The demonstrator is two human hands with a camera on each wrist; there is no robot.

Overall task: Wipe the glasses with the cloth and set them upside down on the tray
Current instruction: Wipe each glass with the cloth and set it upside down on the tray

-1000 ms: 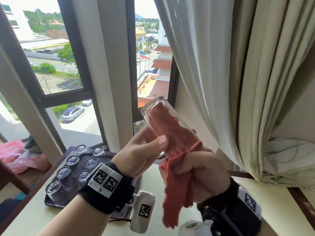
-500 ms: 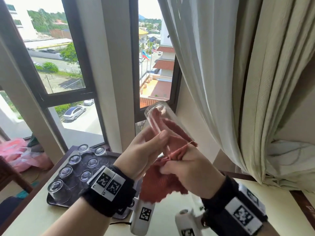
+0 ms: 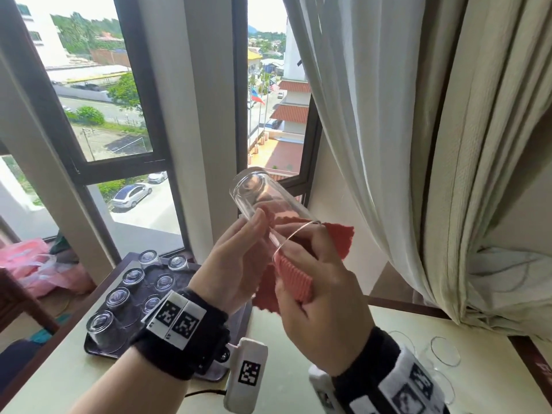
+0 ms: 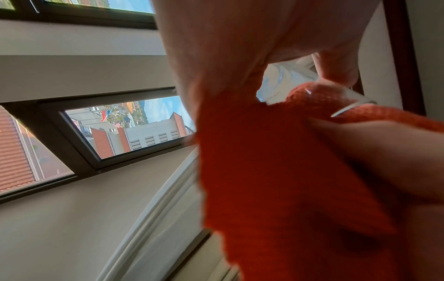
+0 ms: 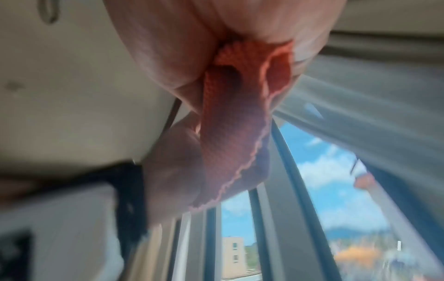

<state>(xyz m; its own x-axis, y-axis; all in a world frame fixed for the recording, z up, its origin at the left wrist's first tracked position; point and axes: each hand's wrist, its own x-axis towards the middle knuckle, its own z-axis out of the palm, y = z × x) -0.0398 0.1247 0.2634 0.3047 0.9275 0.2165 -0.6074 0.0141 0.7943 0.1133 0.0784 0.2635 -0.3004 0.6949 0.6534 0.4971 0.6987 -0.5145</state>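
Note:
A tall clear glass (image 3: 263,198) is held up in front of the window, base pointing away and rim toward me. My left hand (image 3: 239,258) grips it near the rim. My right hand (image 3: 316,282) pinches a red cloth (image 3: 294,276) against the rim; the rest of the cloth (image 4: 276,171) hangs below between both hands. In the right wrist view the cloth (image 5: 235,121) is bunched in the curled fingers. A dark tray (image 3: 98,348) on the table at lower left carries several glasses (image 3: 103,327) standing upside down.
More clear glasses (image 3: 442,354) stand upright on the pale table at lower right. White and beige curtains (image 3: 403,144) hang close on the right. A window frame and pillar lie straight ahead. Pink bags (image 3: 33,264) lie at the far left.
The cloth has come out of the glass, which now looks empty inside. My right hand has shifted to hold the cloth at the rim. The glass is tilted lower.

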